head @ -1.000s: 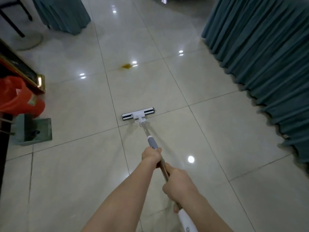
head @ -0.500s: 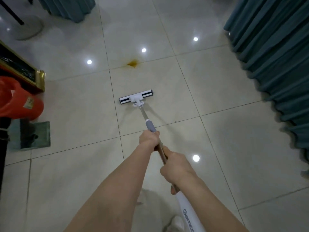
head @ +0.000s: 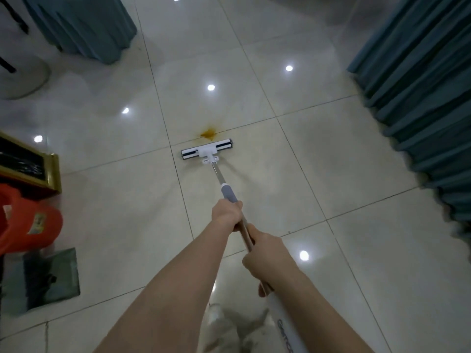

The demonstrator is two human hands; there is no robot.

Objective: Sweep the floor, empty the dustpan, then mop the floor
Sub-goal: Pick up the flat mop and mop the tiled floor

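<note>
I have both arms reaching forward and down in front of me, bare to the elbow. My left hand (head: pixel 226 215) is the farther one, its fingers curled round the mop handle (head: pixel 246 230) just below the grey sleeve, knuckles up. My right hand (head: pixel 267 261) grips the same handle nearer my body, back of the hand up, thumb tucked underneath. The two hands sit close together with a short bare stretch of handle between them. My left forearm (head: pixel 173 281) comes in from the lower left, my right forearm (head: pixel 323 314) from the lower right.
</note>
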